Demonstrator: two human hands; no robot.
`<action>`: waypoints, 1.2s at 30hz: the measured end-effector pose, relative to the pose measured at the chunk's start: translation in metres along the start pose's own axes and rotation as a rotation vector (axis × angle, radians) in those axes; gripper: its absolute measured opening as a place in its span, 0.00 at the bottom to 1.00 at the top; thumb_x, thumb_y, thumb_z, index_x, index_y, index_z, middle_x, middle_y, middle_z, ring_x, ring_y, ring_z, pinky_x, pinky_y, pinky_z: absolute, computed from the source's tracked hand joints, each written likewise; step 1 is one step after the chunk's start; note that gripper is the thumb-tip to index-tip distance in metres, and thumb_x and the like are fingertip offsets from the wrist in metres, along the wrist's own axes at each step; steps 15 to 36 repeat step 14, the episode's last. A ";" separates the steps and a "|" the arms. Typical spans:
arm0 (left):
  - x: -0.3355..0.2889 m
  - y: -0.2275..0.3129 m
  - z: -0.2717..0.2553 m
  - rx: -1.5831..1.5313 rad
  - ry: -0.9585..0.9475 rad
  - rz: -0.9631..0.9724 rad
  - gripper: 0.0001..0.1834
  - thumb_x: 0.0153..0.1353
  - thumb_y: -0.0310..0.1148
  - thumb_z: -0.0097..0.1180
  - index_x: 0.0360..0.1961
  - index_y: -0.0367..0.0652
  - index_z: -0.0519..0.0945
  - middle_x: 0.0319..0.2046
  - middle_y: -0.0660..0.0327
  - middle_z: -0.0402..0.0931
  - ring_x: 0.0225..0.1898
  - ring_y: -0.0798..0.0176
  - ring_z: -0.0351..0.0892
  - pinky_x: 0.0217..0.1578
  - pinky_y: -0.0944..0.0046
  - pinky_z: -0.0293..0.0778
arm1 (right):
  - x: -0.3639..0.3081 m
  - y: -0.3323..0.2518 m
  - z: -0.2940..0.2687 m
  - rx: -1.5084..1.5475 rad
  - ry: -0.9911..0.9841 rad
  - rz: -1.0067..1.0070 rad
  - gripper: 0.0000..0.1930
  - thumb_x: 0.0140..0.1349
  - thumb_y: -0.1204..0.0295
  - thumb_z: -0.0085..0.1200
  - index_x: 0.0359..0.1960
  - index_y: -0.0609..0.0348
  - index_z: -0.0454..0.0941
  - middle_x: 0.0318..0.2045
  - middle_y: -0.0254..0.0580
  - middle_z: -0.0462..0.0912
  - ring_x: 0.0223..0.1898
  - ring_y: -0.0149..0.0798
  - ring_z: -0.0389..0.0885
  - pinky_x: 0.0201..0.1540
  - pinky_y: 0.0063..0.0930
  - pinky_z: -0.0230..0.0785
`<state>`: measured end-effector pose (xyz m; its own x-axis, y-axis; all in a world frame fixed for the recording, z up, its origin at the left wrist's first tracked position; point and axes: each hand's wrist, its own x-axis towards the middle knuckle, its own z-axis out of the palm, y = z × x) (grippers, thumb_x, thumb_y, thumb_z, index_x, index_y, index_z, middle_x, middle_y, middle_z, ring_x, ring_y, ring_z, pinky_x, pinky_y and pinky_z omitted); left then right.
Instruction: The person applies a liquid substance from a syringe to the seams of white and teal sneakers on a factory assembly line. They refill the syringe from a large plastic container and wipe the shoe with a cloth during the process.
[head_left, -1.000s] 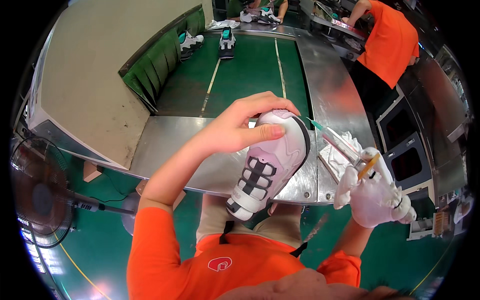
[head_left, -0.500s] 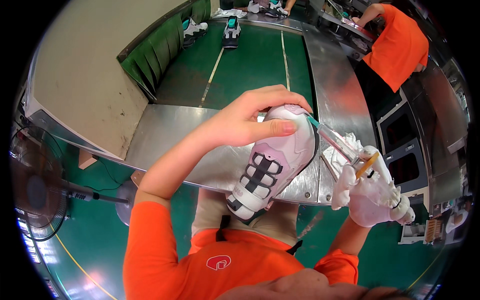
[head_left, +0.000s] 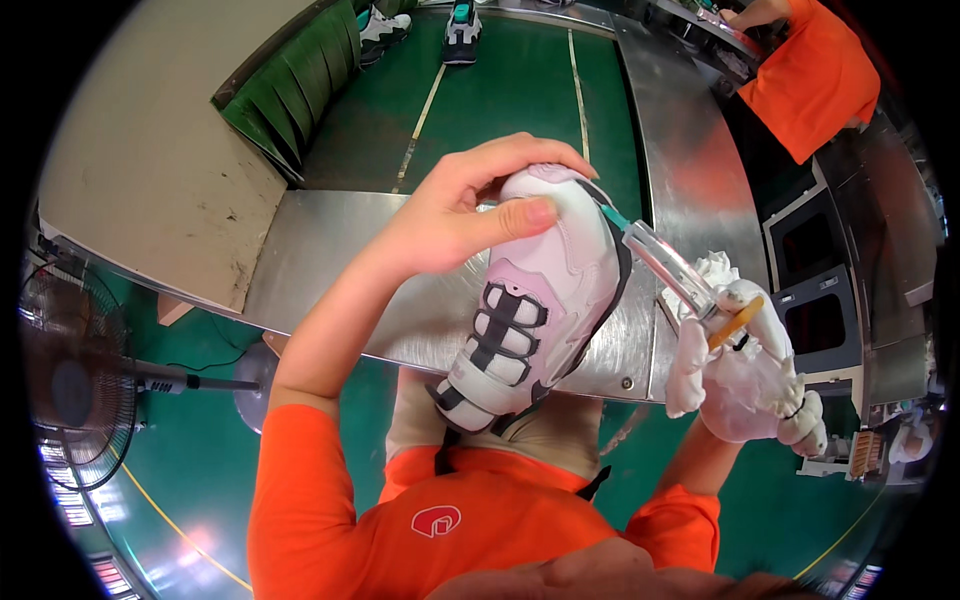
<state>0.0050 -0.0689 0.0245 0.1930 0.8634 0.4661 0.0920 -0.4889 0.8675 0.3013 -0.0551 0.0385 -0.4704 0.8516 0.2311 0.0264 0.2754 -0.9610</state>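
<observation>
My left hand [head_left: 470,205] grips a white and lilac sneaker [head_left: 565,265] by its toe, thumb on the upper and fingers wrapped over the far side. The sneaker is tilted, toe away from me and heel near my lap, with dark straps across its tongue. In my right hand [head_left: 745,375], covered by a whitish glove, is a clear syringe [head_left: 668,262] with a green tip. That tip touches or nearly touches the right edge of the toe, where upper meets dark sole. A yellow band shows at my right fingers.
Below the sneaker lies a metal bench edge [head_left: 320,235]. Beyond it a green conveyor belt [head_left: 510,110] carries a sneaker [head_left: 462,35], with another [head_left: 382,33] beside the green flaps [head_left: 285,105]. Crumpled white tissue [head_left: 716,270] lies right. A fan [head_left: 75,385] stands left; a co-worker [head_left: 815,80] bends far right.
The syringe tip has shifted a little along the toe's edge, away from the toe's front. Sneaker and left hand sit slightly higher and further left in view; the background has shifted too.
</observation>
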 end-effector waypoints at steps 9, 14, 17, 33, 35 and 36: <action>-0.006 -0.021 0.003 -0.013 0.189 -0.048 0.32 0.63 0.50 0.59 0.58 0.35 0.73 0.47 0.58 0.79 0.47 0.66 0.78 0.50 0.68 0.72 | 0.007 0.030 -0.004 0.700 -0.320 -0.014 0.25 0.66 0.69 0.50 0.59 0.76 0.64 0.36 0.71 0.74 0.26 0.51 0.77 0.28 0.39 0.73; -0.012 -0.035 0.009 -0.093 0.309 -0.080 0.26 0.65 0.46 0.58 0.57 0.39 0.76 0.47 0.61 0.79 0.48 0.68 0.77 0.50 0.69 0.71 | 0.005 0.055 -0.004 0.846 -0.350 -0.016 0.25 0.66 0.70 0.50 0.60 0.76 0.64 0.37 0.72 0.74 0.27 0.52 0.77 0.29 0.40 0.74; -0.012 -0.035 0.009 -0.093 0.309 -0.080 0.26 0.65 0.46 0.58 0.57 0.39 0.76 0.47 0.61 0.79 0.48 0.68 0.77 0.50 0.69 0.71 | 0.005 0.055 -0.004 0.846 -0.350 -0.016 0.25 0.66 0.70 0.50 0.60 0.76 0.64 0.37 0.72 0.74 0.27 0.52 0.77 0.29 0.40 0.74; -0.012 -0.035 0.009 -0.093 0.309 -0.080 0.26 0.65 0.46 0.58 0.57 0.39 0.76 0.47 0.61 0.79 0.48 0.68 0.77 0.50 0.69 0.71 | 0.005 0.055 -0.004 0.846 -0.350 -0.016 0.25 0.66 0.70 0.50 0.60 0.76 0.64 0.37 0.72 0.74 0.27 0.52 0.77 0.29 0.40 0.74; -0.012 -0.035 0.009 -0.093 0.309 -0.080 0.26 0.65 0.46 0.58 0.57 0.39 0.76 0.47 0.61 0.79 0.48 0.68 0.77 0.50 0.69 0.71 | 0.005 0.055 -0.004 0.846 -0.350 -0.016 0.25 0.66 0.70 0.50 0.60 0.76 0.64 0.37 0.72 0.74 0.27 0.52 0.77 0.29 0.40 0.74; -0.012 -0.035 0.009 -0.093 0.309 -0.080 0.26 0.65 0.46 0.58 0.57 0.39 0.76 0.47 0.61 0.79 0.48 0.68 0.77 0.50 0.69 0.71 | 0.005 0.055 -0.004 0.846 -0.350 -0.016 0.25 0.66 0.70 0.50 0.60 0.76 0.64 0.37 0.72 0.74 0.27 0.52 0.77 0.29 0.40 0.74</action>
